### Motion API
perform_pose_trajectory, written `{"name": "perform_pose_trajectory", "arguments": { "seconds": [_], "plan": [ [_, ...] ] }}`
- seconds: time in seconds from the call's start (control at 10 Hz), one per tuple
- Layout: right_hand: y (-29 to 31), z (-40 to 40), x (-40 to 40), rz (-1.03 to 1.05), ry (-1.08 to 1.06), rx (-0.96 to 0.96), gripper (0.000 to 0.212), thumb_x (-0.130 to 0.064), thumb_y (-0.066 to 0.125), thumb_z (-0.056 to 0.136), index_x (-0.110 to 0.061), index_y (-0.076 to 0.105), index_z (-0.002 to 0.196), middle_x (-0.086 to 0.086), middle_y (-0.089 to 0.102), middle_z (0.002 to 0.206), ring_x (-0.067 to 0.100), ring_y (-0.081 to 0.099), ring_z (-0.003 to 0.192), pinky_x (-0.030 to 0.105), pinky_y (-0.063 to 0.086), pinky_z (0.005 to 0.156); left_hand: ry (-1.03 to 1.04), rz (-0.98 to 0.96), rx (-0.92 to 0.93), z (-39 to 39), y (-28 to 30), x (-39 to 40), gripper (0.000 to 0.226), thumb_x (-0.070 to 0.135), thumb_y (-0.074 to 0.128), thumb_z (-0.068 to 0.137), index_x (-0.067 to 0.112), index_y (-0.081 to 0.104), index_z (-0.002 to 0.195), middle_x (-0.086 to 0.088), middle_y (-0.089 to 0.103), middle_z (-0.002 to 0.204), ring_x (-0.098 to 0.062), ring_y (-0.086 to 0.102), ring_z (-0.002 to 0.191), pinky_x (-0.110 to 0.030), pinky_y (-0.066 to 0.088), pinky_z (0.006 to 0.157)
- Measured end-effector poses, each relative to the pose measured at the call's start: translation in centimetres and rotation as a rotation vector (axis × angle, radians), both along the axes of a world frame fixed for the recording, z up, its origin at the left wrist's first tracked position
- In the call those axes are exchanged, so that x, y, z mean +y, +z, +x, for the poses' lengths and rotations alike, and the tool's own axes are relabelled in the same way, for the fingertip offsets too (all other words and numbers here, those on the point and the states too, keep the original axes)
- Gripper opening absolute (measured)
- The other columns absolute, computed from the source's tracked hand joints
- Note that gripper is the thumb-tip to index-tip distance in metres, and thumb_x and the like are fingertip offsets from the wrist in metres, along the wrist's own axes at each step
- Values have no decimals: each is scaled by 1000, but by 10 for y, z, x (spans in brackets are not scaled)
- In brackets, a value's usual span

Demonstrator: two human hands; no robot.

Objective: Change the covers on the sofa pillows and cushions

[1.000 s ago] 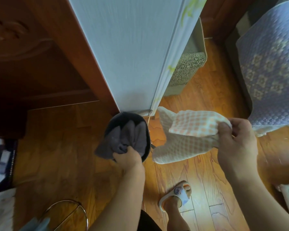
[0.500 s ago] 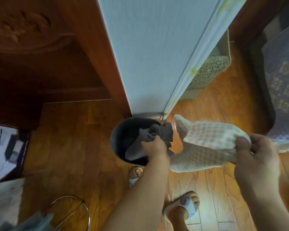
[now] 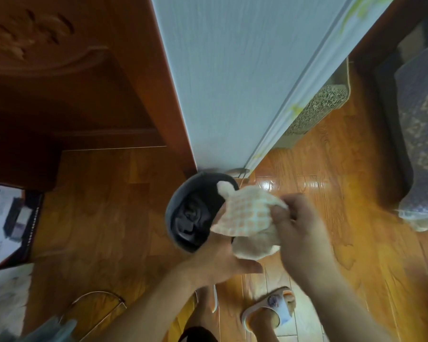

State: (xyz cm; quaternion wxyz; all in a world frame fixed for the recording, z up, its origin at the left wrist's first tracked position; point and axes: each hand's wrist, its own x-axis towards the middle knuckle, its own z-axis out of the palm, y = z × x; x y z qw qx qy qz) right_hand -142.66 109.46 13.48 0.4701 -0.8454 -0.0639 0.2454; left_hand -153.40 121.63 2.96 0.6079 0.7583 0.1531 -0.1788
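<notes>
An orange-and-white checked cover (image 3: 247,213) hangs bunched over the rim of a dark round bin (image 3: 173,218) on the floor. A dark grey cloth (image 3: 190,218) lies crumpled inside the bin. My right hand (image 3: 299,230) is shut on the checked cover's right side. My left hand (image 3: 220,257) sits under the cover's lower fold with its thumb out; the cover hides its fingers, so its grip is unclear.
A pale blue panel (image 3: 232,82) stands right behind the bin, with dark wooden furniture (image 3: 72,82) to its left. A sofa with a purple quilted cover (image 3: 420,119) is at the right. My slippered foot (image 3: 269,309), a metal hoop (image 3: 97,299) and a printed box (image 3: 8,218) are on the wooden floor.
My left hand pushed the grey cloth into the bin, let it go and moved under the checked cover. My right hand brought the checked cover left, over the bin.
</notes>
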Motion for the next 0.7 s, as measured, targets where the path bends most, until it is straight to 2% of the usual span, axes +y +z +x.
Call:
{"name": "perform_pose_trajectory", "arguments": {
  "seconds": [0.1,0.2,0.3,0.4,0.5,0.6,0.7],
  "plan": [
    [8,-20,27,117,208,102,11,-18,56,100,-28,60,97,-9,64,87,9,62,82,23,51,66,4,184,123,-13,7,5,43,34,66,97,43,46,135,22,57,127,21,46,115,-4,39,96],
    [11,-22,35,258,190,159,13,-13,55,101,-23,62,97,-4,65,88,12,64,80,23,52,65,239,50,323,-21,-7,40,37,25,54,104,28,41,139,9,52,121,-1,52,107,-4,44,84],
    [-10,-16,29,261,88,188,12,-10,55,101,-19,62,97,-2,67,88,12,66,81,23,54,65,396,26,389,-15,-14,66,20,18,46,108,20,53,127,0,57,116,-19,54,110,-23,50,87],
    [-40,-22,23,152,61,234,13,-12,56,100,-23,63,99,-7,69,90,8,67,84,22,55,68,479,57,302,6,-16,81,17,14,46,108,27,57,108,8,58,106,-21,57,116,-25,49,78],
    [-71,-31,18,9,80,282,18,-21,56,101,-31,62,115,-17,68,103,0,64,98,16,52,70,459,-3,309,15,-53,100,27,21,52,105,36,59,127,4,62,126,-26,59,123,-37,52,97],
    [-95,-40,10,-49,38,410,35,-23,56,100,-31,52,135,-16,61,124,3,58,115,18,48,85,96,245,621,0,-102,110,58,11,51,102,23,33,156,-10,50,143,-27,62,106,-31,51,82],
    [-106,-49,5,-70,44,504,25,-23,57,100,-28,60,123,-11,68,112,8,66,103,35,55,94,-45,436,728,-36,-137,105,40,12,40,103,2,52,141,-19,62,117,-31,64,96,-34,44,73]
  ]
}}
